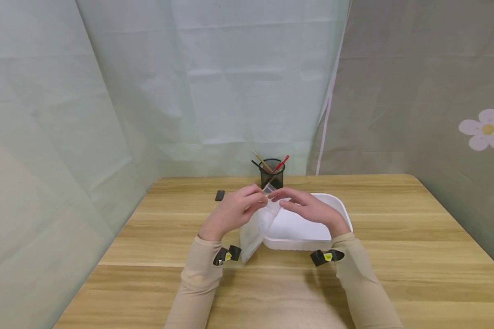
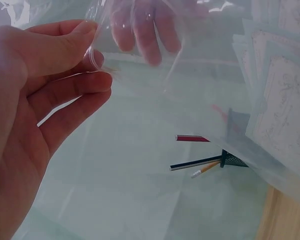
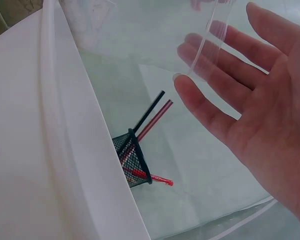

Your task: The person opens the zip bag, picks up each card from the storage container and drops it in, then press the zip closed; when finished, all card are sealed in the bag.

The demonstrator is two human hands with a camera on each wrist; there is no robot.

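item: clear plastic bag, thin, glossy, limp film with paper-like sheets inside; held up above the table, just left of the white tub.
left hand: thumb and fingers pinching the bag's top edge.
right hand: fingers nearly straight against the film, thumb hidden; grip cannot be told.
risk, as judged: slick film may slip from the pinch; uneven pulling could tear the mouth or let the contents slide out.
nearby: black mesh pen cup, cylindrical; small black block.

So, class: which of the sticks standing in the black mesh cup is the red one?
The red pen, leaning right out of the cup; the others are black and tan.
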